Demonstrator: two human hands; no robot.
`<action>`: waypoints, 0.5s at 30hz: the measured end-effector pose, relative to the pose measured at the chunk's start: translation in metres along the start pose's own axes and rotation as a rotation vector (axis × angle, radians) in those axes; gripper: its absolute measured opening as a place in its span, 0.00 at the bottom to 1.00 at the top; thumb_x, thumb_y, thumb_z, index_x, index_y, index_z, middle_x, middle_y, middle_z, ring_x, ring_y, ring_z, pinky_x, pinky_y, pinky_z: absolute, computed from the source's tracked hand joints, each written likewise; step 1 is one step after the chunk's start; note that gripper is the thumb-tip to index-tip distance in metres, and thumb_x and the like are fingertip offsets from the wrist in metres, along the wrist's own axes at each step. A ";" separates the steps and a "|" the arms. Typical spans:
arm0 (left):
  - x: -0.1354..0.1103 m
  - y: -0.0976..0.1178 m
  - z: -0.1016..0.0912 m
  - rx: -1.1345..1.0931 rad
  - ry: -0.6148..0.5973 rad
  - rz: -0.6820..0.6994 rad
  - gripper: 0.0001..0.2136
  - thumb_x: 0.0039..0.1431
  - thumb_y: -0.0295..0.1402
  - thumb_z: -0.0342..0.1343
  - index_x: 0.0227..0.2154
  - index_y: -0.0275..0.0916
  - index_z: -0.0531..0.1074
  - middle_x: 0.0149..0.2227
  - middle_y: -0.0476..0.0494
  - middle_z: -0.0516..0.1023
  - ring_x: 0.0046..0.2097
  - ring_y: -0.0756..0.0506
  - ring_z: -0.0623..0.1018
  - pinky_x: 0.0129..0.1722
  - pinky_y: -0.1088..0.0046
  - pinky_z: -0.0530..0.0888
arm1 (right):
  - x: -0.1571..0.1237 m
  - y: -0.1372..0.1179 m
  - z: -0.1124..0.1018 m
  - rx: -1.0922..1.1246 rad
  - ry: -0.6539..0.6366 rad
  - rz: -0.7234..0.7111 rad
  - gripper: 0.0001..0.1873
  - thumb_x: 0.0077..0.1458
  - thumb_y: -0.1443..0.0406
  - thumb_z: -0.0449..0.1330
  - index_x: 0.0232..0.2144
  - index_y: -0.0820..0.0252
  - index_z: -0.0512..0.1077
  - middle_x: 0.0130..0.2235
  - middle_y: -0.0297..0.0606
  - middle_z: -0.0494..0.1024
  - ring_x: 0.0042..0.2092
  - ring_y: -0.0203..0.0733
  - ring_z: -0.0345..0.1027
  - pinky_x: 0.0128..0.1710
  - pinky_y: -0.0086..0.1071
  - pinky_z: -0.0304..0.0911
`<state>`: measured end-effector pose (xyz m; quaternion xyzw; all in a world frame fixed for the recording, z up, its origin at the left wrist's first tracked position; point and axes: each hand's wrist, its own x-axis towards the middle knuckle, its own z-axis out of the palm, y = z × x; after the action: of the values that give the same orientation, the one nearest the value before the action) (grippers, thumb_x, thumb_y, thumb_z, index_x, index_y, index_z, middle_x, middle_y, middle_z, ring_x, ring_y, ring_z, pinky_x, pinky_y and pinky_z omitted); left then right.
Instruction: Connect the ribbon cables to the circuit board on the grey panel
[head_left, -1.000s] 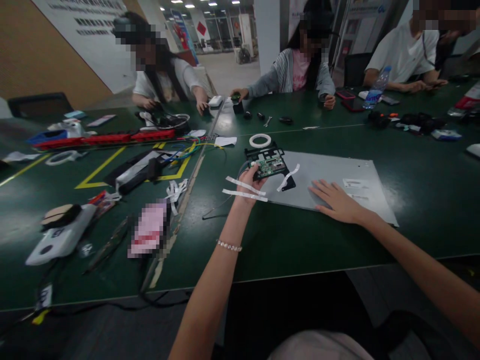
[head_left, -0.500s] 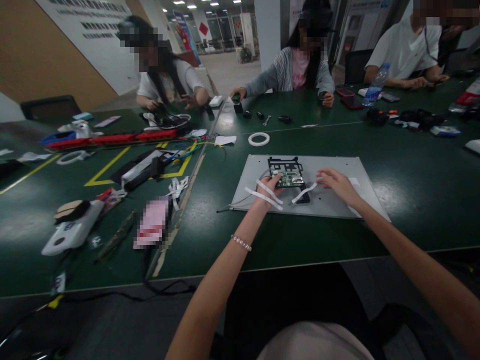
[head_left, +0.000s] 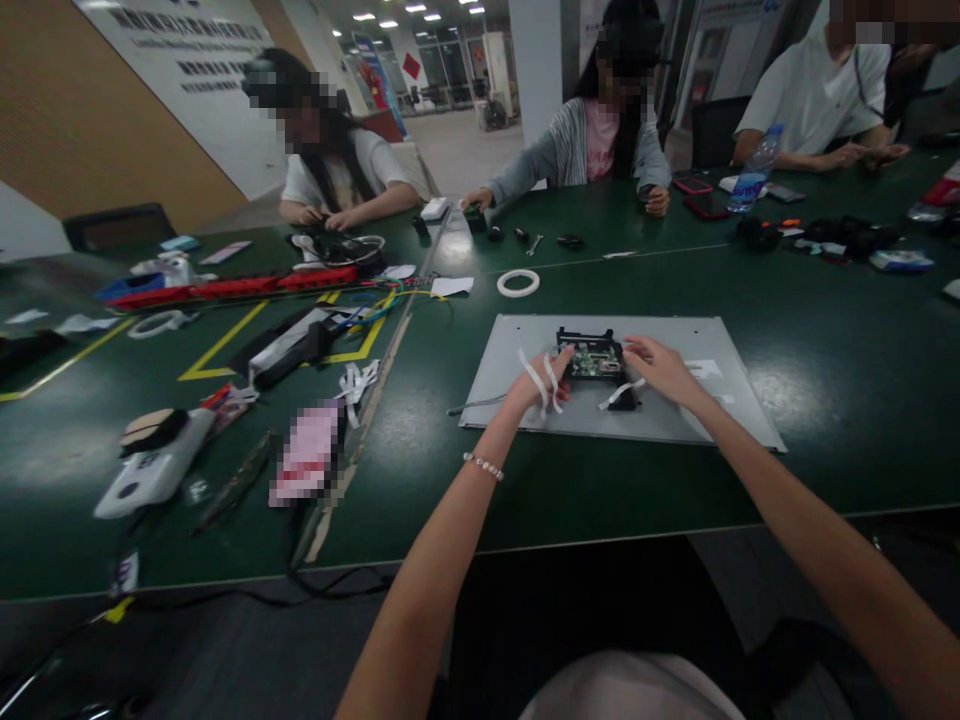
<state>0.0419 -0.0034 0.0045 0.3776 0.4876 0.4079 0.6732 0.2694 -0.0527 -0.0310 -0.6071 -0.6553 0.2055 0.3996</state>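
A green circuit board (head_left: 596,362) on a black plastic bracket (head_left: 624,400) is held over a pale grey panel (head_left: 499,350). My left hand (head_left: 546,382) grips the board's left side, thumb on top and fingers underneath. White tape strips (head_left: 534,375) cling across the back of that hand. At the right edge of the board and bracket, my right hand (head_left: 664,368) has its bent fingertips closed on it. Another tape strip (head_left: 619,396) crosses the lower part of the bracket. A thin grey cable (head_left: 480,404) sticks out past the panel's left side.
A white tape roll (head_left: 518,283) lies beyond the panel. To the left are a red power strip (head_left: 247,284), a white device (head_left: 154,465) and a pink packet (head_left: 307,455). Across the table sit several people; a water bottle (head_left: 754,170) stands at the far right.
The board and bracket have shifted right with my left hand. My right hand, apart from the board before, has come to its right edge.
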 end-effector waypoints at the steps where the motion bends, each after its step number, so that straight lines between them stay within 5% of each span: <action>1: 0.002 0.002 -0.005 0.158 -0.011 -0.034 0.12 0.46 0.36 0.68 0.20 0.37 0.70 0.13 0.51 0.68 0.16 0.47 0.73 0.21 0.74 0.72 | -0.001 0.003 -0.002 -0.019 0.002 -0.010 0.23 0.59 0.53 0.51 0.51 0.59 0.68 0.46 0.43 0.76 0.46 0.45 0.71 0.47 0.41 0.68; 6: 0.003 0.011 -0.025 0.488 -0.030 0.106 0.15 0.52 0.35 0.62 0.15 0.38 0.69 0.10 0.52 0.63 0.16 0.49 0.70 0.22 0.77 0.68 | -0.004 0.016 -0.018 -0.182 0.056 -0.057 0.26 0.61 0.53 0.47 0.54 0.61 0.67 0.52 0.47 0.71 0.53 0.50 0.66 0.54 0.47 0.63; 11: -0.003 0.017 -0.028 0.531 -0.023 0.410 0.03 0.47 0.29 0.63 0.27 0.42 0.76 0.29 0.49 0.78 0.39 0.46 0.78 0.42 0.74 0.72 | -0.009 0.029 -0.021 -0.338 0.054 -0.075 0.27 0.62 0.54 0.43 0.57 0.60 0.65 0.58 0.46 0.66 0.60 0.57 0.56 0.60 0.56 0.51; 15: -0.004 0.021 -0.024 0.535 -0.168 0.547 0.26 0.34 0.26 0.69 0.42 0.41 0.75 0.51 0.42 0.74 0.58 0.39 0.69 0.60 0.65 0.61 | -0.014 0.033 -0.016 -0.532 -0.021 -0.113 0.28 0.63 0.55 0.40 0.59 0.58 0.64 0.62 0.40 0.60 0.64 0.61 0.47 0.59 0.59 0.49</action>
<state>0.0137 0.0036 0.0192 0.6880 0.4012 0.3984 0.4551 0.3013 -0.0641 -0.0503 -0.6510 -0.7233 0.0098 0.2299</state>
